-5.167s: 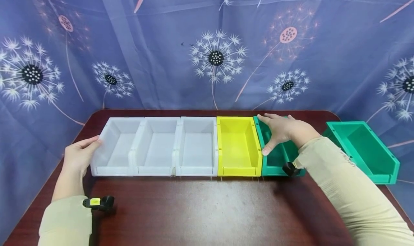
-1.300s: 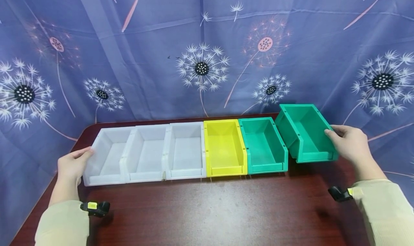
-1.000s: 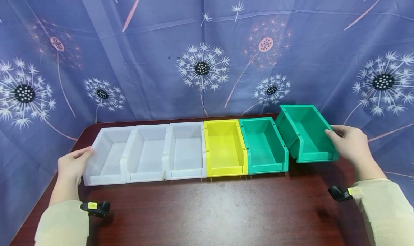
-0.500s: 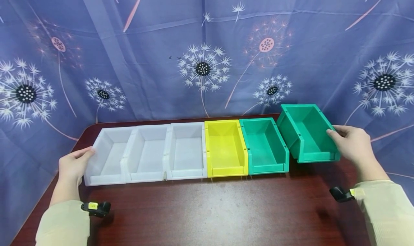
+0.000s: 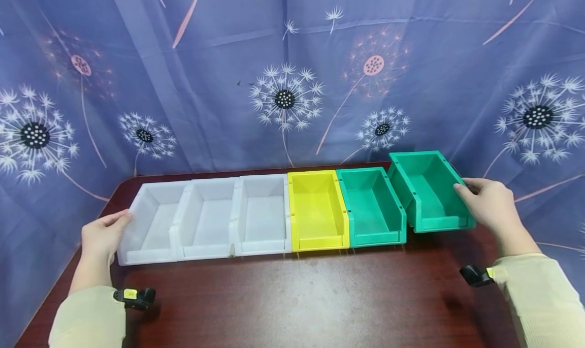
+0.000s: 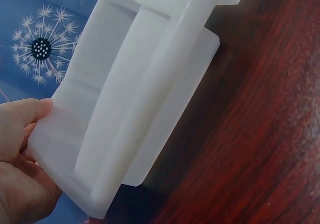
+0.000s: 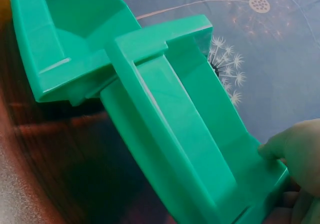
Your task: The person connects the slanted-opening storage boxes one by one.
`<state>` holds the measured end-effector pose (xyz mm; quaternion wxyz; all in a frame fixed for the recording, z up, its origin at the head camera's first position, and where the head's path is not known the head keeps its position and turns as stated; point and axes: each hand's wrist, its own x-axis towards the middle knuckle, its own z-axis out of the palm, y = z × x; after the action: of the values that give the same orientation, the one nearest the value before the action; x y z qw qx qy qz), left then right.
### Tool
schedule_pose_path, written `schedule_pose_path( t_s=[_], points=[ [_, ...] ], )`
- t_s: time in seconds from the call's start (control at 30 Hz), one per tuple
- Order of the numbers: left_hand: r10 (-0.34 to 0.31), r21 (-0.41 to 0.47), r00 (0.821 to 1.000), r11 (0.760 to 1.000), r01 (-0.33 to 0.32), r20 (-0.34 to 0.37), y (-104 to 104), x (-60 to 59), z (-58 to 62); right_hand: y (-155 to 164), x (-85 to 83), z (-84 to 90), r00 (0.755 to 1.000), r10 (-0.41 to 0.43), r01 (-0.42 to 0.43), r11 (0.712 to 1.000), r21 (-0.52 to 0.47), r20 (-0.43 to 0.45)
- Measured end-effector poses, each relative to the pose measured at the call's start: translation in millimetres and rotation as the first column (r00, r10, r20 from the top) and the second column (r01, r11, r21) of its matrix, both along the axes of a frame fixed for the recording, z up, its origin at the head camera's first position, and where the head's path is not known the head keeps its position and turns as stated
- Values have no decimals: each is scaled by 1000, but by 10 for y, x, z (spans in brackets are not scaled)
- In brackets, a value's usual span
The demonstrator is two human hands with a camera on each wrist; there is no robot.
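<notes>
At the row's left end, my left hand (image 5: 101,236) pinches the outer wall of a white storage bin (image 5: 157,213), thumb on the near side. In the left wrist view that white bin (image 6: 135,99) fills the middle. To its right stand two more white bins (image 5: 212,216) (image 5: 265,213), a yellow bin (image 5: 318,211) and a green bin (image 5: 372,206), side by side. My right hand (image 5: 491,203) grips the right wall of a second green bin (image 5: 431,193). This bin is raised off the table and tilted, its left side close to the other green bin. In the right wrist view their rims overlap.
The dark red table (image 5: 292,297) extends in front of the row. A blue curtain with dandelion prints (image 5: 205,84) hangs behind and at both sides. Each wrist wears a small black camera (image 5: 139,298).
My right hand has left the inner green bin and taken the outer one, bringing it left and up beside the row. Lately it has shifted slightly further left. My left hand keeps its hold.
</notes>
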<state>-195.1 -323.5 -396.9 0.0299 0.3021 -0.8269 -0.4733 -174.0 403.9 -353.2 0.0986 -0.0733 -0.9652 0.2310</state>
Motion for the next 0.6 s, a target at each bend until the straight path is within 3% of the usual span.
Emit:
schedule_pose_path(
  t_s=[0.13, 0.3, 0.6],
  points=[
    [-13, -7, 1000, 1000, 13, -4, -7, 2, 10, -75, -15, 68, 995, -15, 16, 1000, -12, 95],
    [-16, -8, 1000, 1000, 16, 3, 9, 8, 23, -184, -51, 124, 971, -11, 5, 1000, 25, 237],
    [-13, -11, 1000, 1000, 13, 11, 3, 10, 5, -254, -82, 161, 946, 29, -58, 995, 82, 322]
  ],
)
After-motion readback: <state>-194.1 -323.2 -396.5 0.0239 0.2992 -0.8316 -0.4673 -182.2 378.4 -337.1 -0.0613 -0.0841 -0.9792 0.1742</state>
